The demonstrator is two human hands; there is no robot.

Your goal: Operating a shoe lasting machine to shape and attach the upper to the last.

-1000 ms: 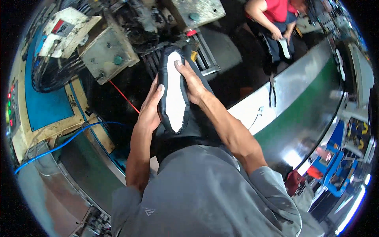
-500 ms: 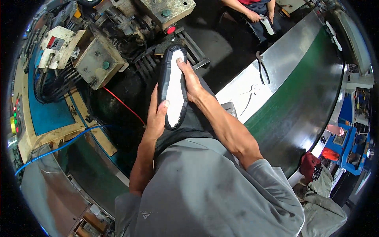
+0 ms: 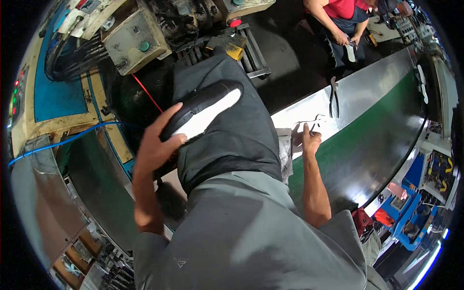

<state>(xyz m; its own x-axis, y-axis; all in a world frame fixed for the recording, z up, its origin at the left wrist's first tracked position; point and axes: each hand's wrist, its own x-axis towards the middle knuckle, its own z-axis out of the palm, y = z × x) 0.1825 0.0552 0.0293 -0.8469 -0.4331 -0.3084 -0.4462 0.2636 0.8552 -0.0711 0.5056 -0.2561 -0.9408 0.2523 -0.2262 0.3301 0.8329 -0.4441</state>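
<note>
A black shoe upper point(image 3: 193, 107) with a white sole-shaped bottom point(image 3: 209, 115) lies tilted across my thigh, toe pointing up and to the right. My left hand point(image 3: 162, 137) grips its heel end, thumb on the white side and fingers along the black edge. Over on the metal bench edge, my right hand point(image 3: 311, 139) is closed around the handles of a pair of pliers point(image 3: 319, 119), whose head shows in bright glare beyond the fingers. A second pair of dark-handled pliers point(image 3: 334, 96) lies farther along the same edge, apart from my hand.
A green conveyor belt point(image 3: 372, 140) runs along the bench at right. Machinery with a grey control box point(image 3: 135, 43) and a blue hose point(image 3: 63, 140) stands at left. Across from me, a seated co-worker point(image 3: 338, 29) holds a white-bottomed piece. Blue trays point(image 3: 411, 217) sit far right.
My right hand has left the shoe upper and reached right to the pliers on the bench. The shoe upper, in my left hand alone, has tipped rightward onto my thigh. The view has shifted.
</note>
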